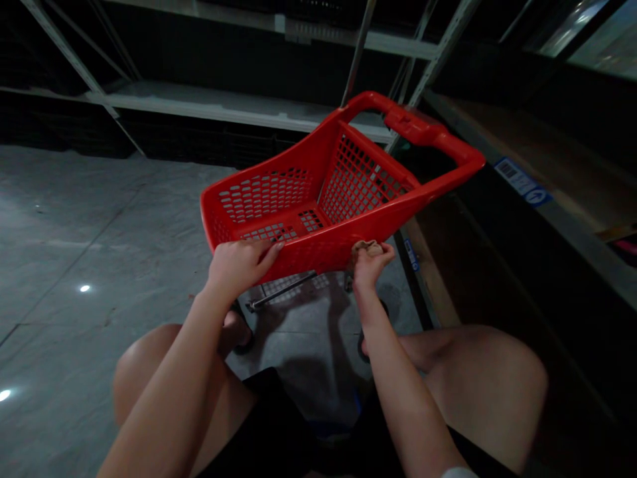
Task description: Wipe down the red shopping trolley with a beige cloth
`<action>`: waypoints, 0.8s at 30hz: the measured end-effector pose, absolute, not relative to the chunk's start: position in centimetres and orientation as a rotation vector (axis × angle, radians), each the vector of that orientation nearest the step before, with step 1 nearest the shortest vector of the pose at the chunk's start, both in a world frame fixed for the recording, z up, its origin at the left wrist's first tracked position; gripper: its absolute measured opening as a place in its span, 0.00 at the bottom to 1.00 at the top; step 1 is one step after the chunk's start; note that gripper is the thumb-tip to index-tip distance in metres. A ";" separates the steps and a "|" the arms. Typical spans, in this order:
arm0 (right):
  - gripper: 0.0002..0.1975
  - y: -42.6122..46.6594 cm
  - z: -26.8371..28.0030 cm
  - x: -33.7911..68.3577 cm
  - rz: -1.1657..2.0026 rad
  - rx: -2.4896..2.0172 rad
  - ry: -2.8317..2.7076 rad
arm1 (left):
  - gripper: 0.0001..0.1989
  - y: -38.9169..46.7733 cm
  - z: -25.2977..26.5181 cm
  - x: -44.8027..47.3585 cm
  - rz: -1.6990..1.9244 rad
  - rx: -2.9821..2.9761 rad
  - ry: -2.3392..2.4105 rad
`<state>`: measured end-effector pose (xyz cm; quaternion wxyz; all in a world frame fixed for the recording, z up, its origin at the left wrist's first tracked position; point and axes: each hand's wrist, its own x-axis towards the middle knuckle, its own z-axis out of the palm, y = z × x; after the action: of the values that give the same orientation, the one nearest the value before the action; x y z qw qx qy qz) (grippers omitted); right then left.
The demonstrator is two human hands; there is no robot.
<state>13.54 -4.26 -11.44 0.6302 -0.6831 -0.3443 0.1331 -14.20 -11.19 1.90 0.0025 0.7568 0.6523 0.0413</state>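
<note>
Head view: red basket (318, 192), tilted, raised above the floor (74, 232) beside a shelf (547, 199). Left hand (239, 265) grips the near rim, fingers clamped on it. Right hand (367, 260) presses a brown cloth (367, 247) against the basket's side, fingers closed around it.

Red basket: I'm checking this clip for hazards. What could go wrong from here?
1. The red basket is tilted and seems steadied only by the left hand on its near rim, so it might tip or slide if that grip loosens.
2. The right hand presses a small cloth against the side, close to the wheels below; fingers could get pinched.
</note>
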 end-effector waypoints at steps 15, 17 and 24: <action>0.18 -1.6 -4.7 16.3 -0.285 -1.400 -0.935 | 0.35 -11.4 1.8 -14.4 0.178 2.355 2.043; 0.18 -2.3 -7.5 15.8 -0.208 -1.478 -0.871 | 0.34 -11.3 1.7 -14.4 0.187 2.372 2.031; 0.31 -4.6 -11.6 16.6 0.018 -1.500 -1.138 | 0.33 -11.3 1.8 -14.3 0.160 2.376 2.018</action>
<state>16.56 -4.63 -11.59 0.5886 -0.6439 -0.4887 0.0079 -14.25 -11.29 1.80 0.0099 0.7611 0.6465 0.0513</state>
